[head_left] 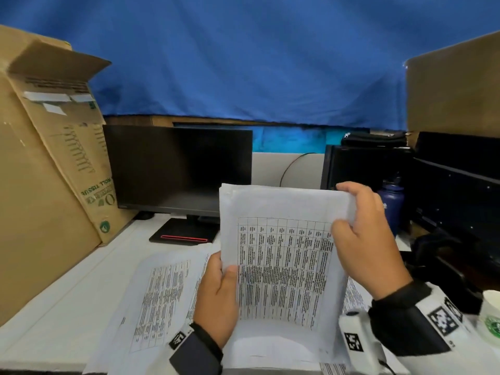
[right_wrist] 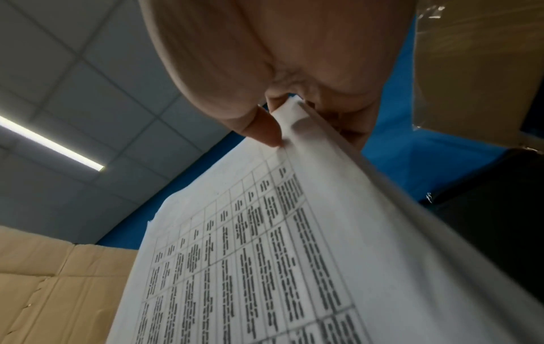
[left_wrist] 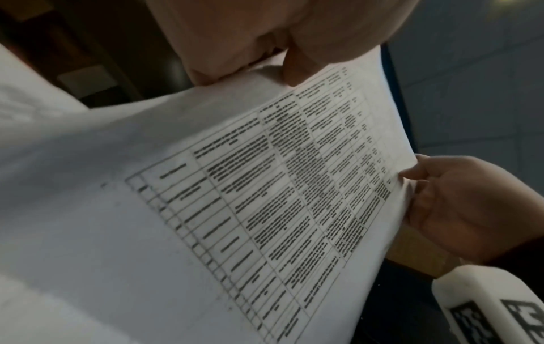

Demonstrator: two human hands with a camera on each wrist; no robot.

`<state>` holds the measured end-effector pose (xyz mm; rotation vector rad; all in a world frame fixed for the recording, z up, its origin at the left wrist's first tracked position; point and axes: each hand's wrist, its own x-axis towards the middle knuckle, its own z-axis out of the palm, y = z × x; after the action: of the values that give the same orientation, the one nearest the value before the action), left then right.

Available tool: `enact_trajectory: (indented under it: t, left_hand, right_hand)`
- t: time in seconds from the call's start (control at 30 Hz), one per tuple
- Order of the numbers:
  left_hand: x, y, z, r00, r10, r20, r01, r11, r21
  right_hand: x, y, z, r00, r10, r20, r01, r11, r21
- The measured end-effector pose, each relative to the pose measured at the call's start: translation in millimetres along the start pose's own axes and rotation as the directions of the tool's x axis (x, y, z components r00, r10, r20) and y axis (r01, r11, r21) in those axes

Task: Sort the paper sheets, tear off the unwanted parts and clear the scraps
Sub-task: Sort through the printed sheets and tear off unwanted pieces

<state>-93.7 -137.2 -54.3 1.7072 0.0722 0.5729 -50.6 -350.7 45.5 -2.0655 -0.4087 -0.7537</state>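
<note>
A thin stack of white sheets printed with a table (head_left: pixel 281 255) is held upright above the desk. My left hand (head_left: pixel 221 282) pinches its left edge, thumb on the printed face. My right hand (head_left: pixel 351 226) grips the upper right edge, fingers curled over the top corner and thumb on the front. The left wrist view shows the printed sheet (left_wrist: pixel 265 197) with my right hand (left_wrist: pixel 459 204) at its far edge. In the right wrist view the thumb (right_wrist: pixel 265 130) presses the stack's edge (right_wrist: pixel 297 121). More printed sheets (head_left: pixel 159 299) lie flat on the white desk (head_left: pixel 54 307).
A dark monitor (head_left: pixel 178 169) stands behind the sheets. Cardboard boxes rise at the left (head_left: pixel 48 163) and upper right (head_left: pixel 454 87). A dark blue bottle (head_left: pixel 392 204), black equipment (head_left: pixel 457 190) and a white paper cup (head_left: pixel 491 318) crowd the right side.
</note>
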Motion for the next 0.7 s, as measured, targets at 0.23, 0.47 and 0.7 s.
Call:
enact_trajectory:
  t: [0.23, 0.47, 0.7]
  left_hand:
    - [-13, -28, -1, 0.964, -0.250, 0.087, 0.253, 0.967, -0.024]
    - [-13, -32, -10, 0.970, -0.239, 0.044, 0.240, 0.971, -0.020]
    - [-18, -61, -2, 0.887, -0.444, 0.125, 0.456, 0.886, -0.090]
  right_hand:
    - [-28, 10, 20, 0.980, 0.195, 0.043, -0.198, 0.924, 0.327]
    - [-44, 18, 35, 0.932, 0.353, 0.080, -0.352, 0.833, 0.427]
    - [-71, 59, 71, 0.844, 0.500, 0.193, -0.536, 0.778, 0.328]
